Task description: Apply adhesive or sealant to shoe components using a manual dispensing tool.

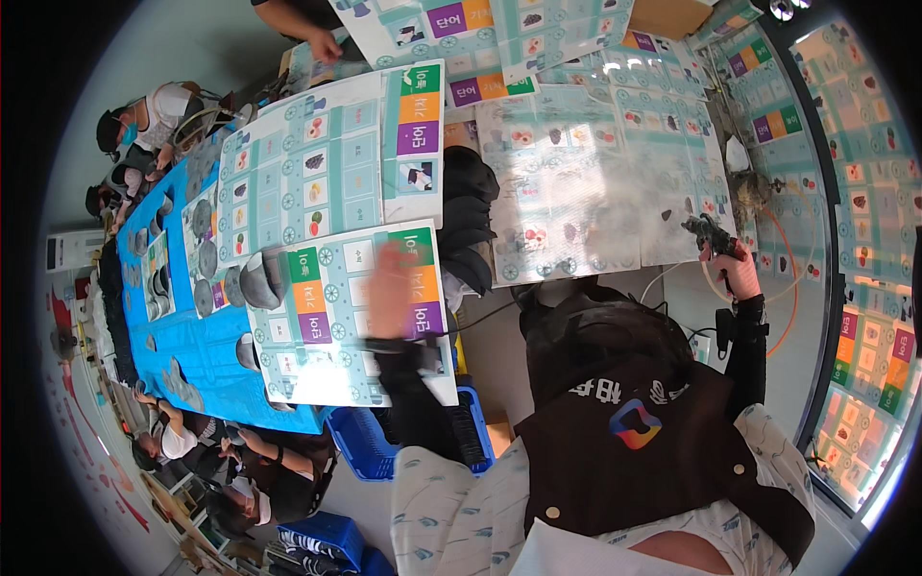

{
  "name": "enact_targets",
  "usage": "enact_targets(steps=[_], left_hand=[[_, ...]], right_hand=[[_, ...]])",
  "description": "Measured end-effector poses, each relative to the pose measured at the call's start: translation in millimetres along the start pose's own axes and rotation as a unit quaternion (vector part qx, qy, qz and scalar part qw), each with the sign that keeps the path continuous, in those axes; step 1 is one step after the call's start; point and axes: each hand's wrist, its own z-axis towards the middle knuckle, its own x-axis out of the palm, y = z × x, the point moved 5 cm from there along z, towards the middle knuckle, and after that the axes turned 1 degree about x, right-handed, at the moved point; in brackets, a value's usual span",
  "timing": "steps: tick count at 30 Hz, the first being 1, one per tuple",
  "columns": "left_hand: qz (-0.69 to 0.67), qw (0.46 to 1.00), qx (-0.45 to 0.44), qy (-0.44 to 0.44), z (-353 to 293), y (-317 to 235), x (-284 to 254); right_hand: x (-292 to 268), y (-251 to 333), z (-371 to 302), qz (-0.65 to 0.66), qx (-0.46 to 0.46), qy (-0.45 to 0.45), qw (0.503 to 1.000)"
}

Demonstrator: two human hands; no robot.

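Note:
My right hand (741, 275) is closed around a dark spray gun (709, 233) at the right side of the work table. My left hand (391, 291) is smeared by motion over a printed board (351, 360) on the left, so its fingers cannot be made out. Just past it, a stack of black curved cap-like pieces (468, 219) stands at the near left edge of the spray-dusted board (567, 182). A grey domed piece (261, 280) rests on the printed boards to the left.
An orange hose (789, 278) loops at the right. Blue plastic baskets (360, 446) stand below the left table. Along the blue-covered table (192, 355), several people sit among grey pieces. Another person's hand (325, 46) is at the far side. A window (869, 317) borders the right.

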Motion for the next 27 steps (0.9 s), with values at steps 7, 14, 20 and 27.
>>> enact_targets(steps=[7, 14, 20, 27], left_hand=[[0.186, 0.951, -0.248, 0.001, -78.3, -41.3, 190.6], [0.271, 0.898, -0.346, 0.025, -85.8, 8.2, 232.0], [0.315, 0.882, -0.346, -0.061, -77.3, -8.7, 220.5], [0.278, 0.908, -0.312, -0.031, -107.8, -12.2, 233.1]], right_hand=[[-14.1, -9.2, -1.8, -0.02, 0.005, 0.014, 1.0], [-28.2, -18.9, 32.4, -0.026, 0.006, 0.066, 0.997], [-50.6, -45.6, 80.4, 0.013, 0.009, 0.126, 0.992], [-82.8, -63.7, 124.8, 0.042, 0.009, 0.188, 0.981]])
